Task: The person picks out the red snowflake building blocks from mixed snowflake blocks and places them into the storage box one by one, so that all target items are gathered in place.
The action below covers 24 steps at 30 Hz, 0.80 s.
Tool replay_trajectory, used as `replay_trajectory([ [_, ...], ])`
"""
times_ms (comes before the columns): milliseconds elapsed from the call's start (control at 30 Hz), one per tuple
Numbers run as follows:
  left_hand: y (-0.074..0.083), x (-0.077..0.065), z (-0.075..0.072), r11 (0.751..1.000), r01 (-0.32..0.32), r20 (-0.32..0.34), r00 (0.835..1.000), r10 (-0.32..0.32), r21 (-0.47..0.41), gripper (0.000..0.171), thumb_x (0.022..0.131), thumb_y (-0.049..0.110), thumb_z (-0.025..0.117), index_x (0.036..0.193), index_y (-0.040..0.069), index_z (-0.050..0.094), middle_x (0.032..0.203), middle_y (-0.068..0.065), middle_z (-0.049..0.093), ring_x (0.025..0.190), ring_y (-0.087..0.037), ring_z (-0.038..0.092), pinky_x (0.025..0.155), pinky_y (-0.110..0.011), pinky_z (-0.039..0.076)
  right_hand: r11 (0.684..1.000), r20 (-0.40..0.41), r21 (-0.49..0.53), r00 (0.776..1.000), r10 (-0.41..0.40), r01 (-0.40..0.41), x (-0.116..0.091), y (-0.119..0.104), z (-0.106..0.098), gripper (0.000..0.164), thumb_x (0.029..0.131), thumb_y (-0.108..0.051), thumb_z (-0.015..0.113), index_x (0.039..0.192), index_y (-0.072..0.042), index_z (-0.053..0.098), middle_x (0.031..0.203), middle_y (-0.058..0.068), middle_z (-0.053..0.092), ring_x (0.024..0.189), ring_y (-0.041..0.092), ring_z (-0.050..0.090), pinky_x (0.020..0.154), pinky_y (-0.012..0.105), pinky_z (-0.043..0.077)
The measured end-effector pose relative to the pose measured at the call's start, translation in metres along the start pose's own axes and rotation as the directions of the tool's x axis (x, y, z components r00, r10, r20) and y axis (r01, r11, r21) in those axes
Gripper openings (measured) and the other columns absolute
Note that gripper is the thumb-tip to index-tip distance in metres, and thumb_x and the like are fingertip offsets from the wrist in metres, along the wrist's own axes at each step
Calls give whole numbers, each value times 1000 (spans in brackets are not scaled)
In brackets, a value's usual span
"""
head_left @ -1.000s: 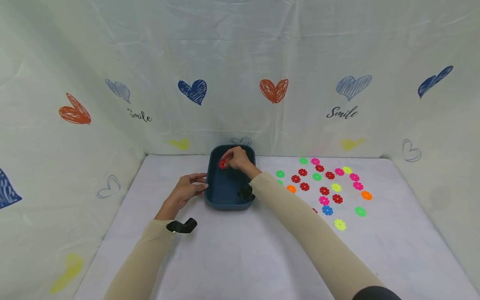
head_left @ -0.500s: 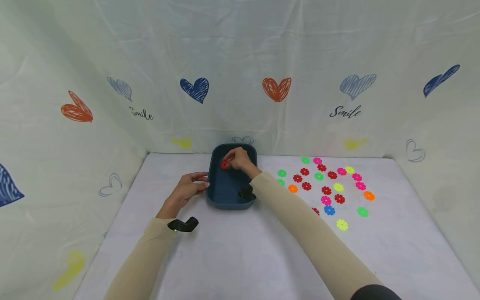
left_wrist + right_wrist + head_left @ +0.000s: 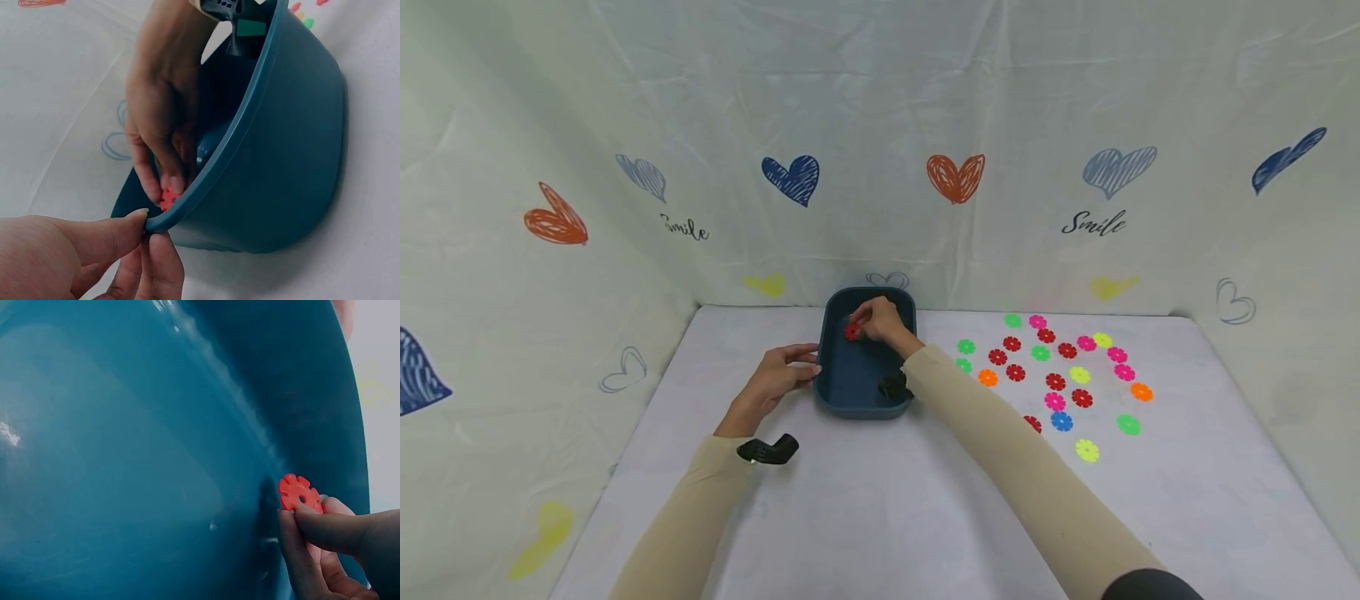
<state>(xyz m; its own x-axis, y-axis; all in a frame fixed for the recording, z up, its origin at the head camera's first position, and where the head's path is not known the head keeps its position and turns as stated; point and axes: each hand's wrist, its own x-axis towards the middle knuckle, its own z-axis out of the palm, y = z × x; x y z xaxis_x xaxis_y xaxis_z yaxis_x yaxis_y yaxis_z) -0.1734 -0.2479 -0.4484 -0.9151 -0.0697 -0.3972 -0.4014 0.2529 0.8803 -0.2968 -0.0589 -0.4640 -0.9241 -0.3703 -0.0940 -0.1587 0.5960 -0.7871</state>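
A deep blue plastic bin (image 3: pixel 859 413) with rounded corners stands toward the back of the white table. My left hand (image 3: pixel 773 379) is at its left side; in the left wrist view, thumb and fingers pinch the bin's rim (image 3: pixel 240 122). My right hand (image 3: pixel 882 322) reaches inside the bin, pinching a red notched disc (image 3: pixel 852 332) between thumb and fingertips. Up close in the right wrist view, this disc (image 3: pixel 300 494) has a small centre hole and slots round its edge. It is held near the bin's inner wall; whether it touches the wall is unclear.
Many notched discs lie scattered on the table right of the bin: red, pink, green, yellow, orange and a blue disc (image 3: pixel 1062 422). A red disc (image 3: pixel 1033 423) is partly behind the right sleeve (image 3: pixel 1000 450). A white curtain (image 3: pixel 880 100) with printed hearts hangs behind.
The head view has shifted slightly, so the scene sits a little further right. Both hands keep nearly the same place at the bin, and the right one still pinches the red disc.
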Motion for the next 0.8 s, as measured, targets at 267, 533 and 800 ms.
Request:
replay_trajectory([
  [267, 1, -2, 1, 1000, -6, -1, 1000, 6, -14, 54, 101, -3, 66, 152, -2, 53, 139, -24, 58, 87, -10, 63, 79, -23, 56, 1000, 31, 28, 999, 9, -10, 0, 2, 1, 25, 87, 11, 78, 110, 1, 80, 107, 18, 76, 102, 31, 71, 87, 35, 60],
  [533, 0, 0, 0, 1000, -4, -11, 1000, 5, 7, 53, 102, -1, 66, 153, 0, 53, 141, -24, 58, 91, -12, 64, 80, -22, 56, 1000, 33, 20, 999, -7, 7, 1, 5, 4, 25, 86, 12, 76, 109, 2, 80, 106, 18, 76, 102, 32, 70, 86, 36, 60],
  [800, 0, -1, 0, 1000, -3, -8, 1000, 3, 4, 53, 101, -2, 66, 152, -1, 53, 140, -24, 58, 91, -13, 64, 81, -23, 57, 1000, 35, 17, 999, 4, -5, 4, 5, 4, 26, 86, 13, 76, 109, 2, 80, 105, 18, 77, 101, 32, 71, 87, 36, 60],
])
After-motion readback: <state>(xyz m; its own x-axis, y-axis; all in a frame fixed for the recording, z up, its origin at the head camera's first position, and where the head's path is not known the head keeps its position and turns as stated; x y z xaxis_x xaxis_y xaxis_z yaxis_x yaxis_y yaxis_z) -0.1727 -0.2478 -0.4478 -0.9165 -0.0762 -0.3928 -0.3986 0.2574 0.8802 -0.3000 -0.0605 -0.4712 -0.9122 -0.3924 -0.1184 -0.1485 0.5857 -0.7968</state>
